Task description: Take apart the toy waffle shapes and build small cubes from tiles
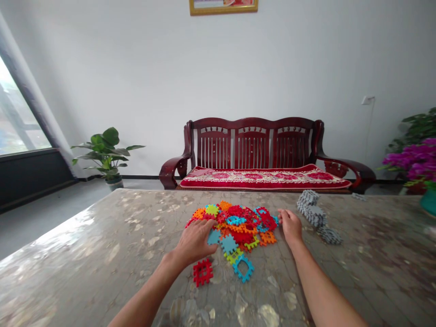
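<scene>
A heap of plastic interlocking tiles (242, 237) in red, blue, orange and lime green lies on the table, their edges notched. At its left edge rests my left hand (195, 238), palm down with the thumb apart from the fingers, touching or just above the tiles. My right hand (291, 225) is at the heap's right side, fingers curled in beside a red tile (268, 221) and a blue edge. Whatever those fingers hold, if anything, is hidden. Closest to me lie a red lattice tile (203, 273) and a blue frame tile (243, 268).
Stacked grey tiles (311, 210) stand to the right on the patterned table (136, 254), with a flat grey piece (359, 197) farther back. Behind the table is a wooden bench (252, 144) with a red cover. Potted plants (108, 156) and purple flowers (413, 160) flank it.
</scene>
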The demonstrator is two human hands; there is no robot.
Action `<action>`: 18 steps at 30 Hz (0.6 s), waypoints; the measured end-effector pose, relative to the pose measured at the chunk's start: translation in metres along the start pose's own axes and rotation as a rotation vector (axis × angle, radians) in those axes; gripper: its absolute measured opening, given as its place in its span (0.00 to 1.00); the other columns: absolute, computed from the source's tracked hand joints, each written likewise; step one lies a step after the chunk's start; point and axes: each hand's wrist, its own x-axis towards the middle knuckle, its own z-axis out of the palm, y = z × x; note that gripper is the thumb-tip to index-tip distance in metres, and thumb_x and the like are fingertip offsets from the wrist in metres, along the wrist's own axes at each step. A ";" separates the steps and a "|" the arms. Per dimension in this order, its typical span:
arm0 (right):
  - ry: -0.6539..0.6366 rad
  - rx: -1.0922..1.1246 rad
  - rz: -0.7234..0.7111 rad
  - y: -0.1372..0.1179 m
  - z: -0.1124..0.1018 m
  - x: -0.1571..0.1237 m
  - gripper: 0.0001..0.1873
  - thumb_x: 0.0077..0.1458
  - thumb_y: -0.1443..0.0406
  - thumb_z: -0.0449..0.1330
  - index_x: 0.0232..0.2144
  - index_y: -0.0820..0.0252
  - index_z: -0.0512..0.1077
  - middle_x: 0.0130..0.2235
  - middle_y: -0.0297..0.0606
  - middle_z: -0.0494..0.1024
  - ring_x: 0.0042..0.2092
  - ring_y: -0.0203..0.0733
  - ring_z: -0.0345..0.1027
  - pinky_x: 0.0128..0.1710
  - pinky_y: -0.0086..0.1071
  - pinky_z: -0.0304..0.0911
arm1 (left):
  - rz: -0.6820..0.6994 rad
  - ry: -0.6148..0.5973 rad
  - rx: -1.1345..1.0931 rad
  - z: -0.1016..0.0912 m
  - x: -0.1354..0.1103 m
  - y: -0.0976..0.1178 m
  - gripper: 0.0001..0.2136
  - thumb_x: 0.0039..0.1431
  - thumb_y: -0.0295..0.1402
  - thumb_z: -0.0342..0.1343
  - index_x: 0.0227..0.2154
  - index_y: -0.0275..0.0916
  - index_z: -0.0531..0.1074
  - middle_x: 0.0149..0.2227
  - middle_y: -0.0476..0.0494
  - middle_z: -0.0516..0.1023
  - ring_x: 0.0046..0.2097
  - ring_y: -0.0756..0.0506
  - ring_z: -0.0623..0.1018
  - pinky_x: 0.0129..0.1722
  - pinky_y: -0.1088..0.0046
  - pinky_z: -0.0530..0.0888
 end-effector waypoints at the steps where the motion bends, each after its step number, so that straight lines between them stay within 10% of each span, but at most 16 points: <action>1: 0.003 -0.003 0.001 0.000 0.000 0.000 0.23 0.45 0.50 0.52 0.29 0.61 0.77 0.23 0.35 0.74 0.25 0.41 0.64 0.28 0.33 0.58 | -0.017 0.003 -0.020 -0.001 0.001 0.002 0.23 0.48 0.37 0.58 0.50 0.45 0.69 0.47 0.43 0.78 0.49 0.39 0.76 0.49 0.65 0.69; 18: 0.008 0.000 -0.011 0.000 0.000 0.001 0.22 0.46 0.51 0.52 0.28 0.61 0.77 0.22 0.35 0.74 0.24 0.40 0.64 0.28 0.33 0.58 | -0.073 -0.193 0.071 0.026 0.017 0.041 0.25 0.47 0.37 0.59 0.51 0.44 0.67 0.46 0.41 0.77 0.46 0.38 0.78 0.43 0.65 0.72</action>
